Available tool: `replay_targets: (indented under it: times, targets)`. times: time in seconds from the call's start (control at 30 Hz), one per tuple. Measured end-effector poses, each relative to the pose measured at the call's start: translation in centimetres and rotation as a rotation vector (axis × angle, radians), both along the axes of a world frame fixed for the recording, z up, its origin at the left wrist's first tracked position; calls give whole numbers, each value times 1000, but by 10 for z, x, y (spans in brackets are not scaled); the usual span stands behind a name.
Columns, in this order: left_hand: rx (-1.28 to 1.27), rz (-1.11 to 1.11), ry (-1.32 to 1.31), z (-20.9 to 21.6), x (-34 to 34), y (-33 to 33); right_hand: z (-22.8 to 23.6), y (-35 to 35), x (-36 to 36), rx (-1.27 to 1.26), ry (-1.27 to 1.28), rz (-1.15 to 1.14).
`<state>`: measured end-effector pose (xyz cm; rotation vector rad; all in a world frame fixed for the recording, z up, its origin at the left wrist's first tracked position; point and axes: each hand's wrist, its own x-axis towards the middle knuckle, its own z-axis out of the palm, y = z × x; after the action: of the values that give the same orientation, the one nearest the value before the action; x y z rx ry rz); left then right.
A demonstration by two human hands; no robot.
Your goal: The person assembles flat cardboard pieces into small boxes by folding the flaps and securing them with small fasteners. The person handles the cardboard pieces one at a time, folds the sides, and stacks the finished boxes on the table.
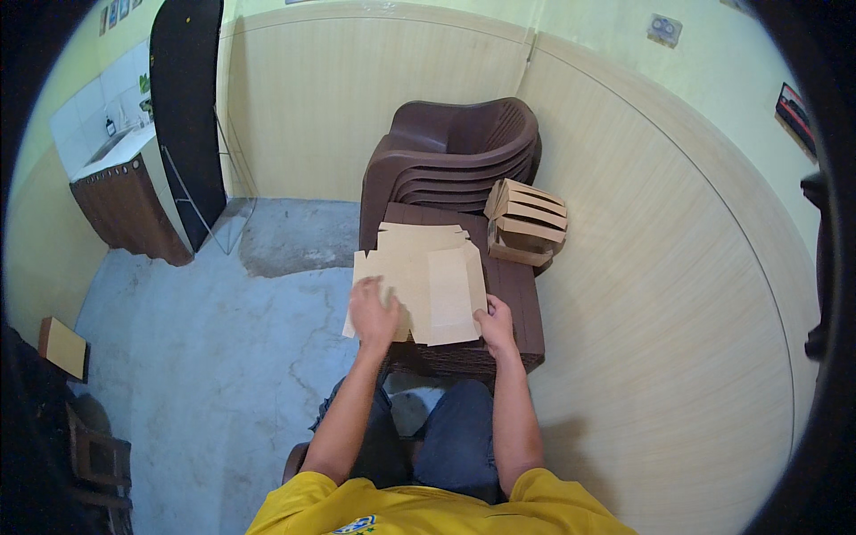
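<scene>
A flat, unfolded cardboard box blank with notched flaps lies on a brown table before me. One pale rectangular panel shows on its right half. Over the blank's left part is my left hand, slightly blurred, its fingers apart and holding nothing. My right hand grips the blank's lower right edge, with the thumb on top and the other fingers partly hidden. At the table's far right corner, beyond that hand, several folded cardboard boxes are stacked.
Stacked brown plastic chairs stand behind the table. A wood-panelled wall runs along the right. Far left are a tall black panel, a thin metal frame and a sink counter with a brown curtain. Dark furniture stands lower left.
</scene>
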<state>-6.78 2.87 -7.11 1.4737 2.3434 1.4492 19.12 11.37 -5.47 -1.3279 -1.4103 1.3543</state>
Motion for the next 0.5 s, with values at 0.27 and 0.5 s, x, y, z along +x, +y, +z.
replay_targets:
  times: [0.27, 0.5]
  targets:
    - [-1, 544, -134, -15, 7, -32, 17, -41, -30, 836, -943, -191]
    - [30, 228, -268, -22, 22, -41, -15, -47, -57, 842, -958, 236]
